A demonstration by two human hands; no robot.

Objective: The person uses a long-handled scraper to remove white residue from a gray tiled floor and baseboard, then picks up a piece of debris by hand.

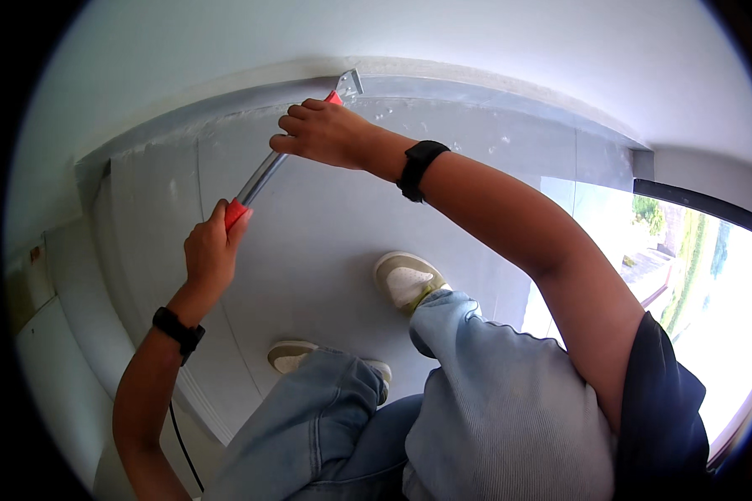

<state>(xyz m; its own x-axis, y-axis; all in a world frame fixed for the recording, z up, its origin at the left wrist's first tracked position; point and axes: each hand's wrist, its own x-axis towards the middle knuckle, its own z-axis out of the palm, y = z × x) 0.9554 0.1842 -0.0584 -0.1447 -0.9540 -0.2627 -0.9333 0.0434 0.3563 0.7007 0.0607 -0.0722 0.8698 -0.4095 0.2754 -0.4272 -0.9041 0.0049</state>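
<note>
Both hands hold one long-handled scraper (265, 177) with a metal shaft, red grips and a flat metal head. My left hand (211, 255) is closed round the red grip at its lower end. Higher up, my right hand (324, 134) wraps the shaft just below the head. The scraper's head lies at the grey ledge (443, 89) along the foot of the white wall (476, 37). Whether the blade touches the surface I cannot tell. Whitish smudges and specks mark the grey surface near it.
Below my hands spreads a grey panelled floor (309, 225) with seams. My shoes (405, 280) stand on it. At the right is a bright window (685, 242) with a dark frame, greenery beyond. A thin black cable (184, 447) hangs by my left forearm.
</note>
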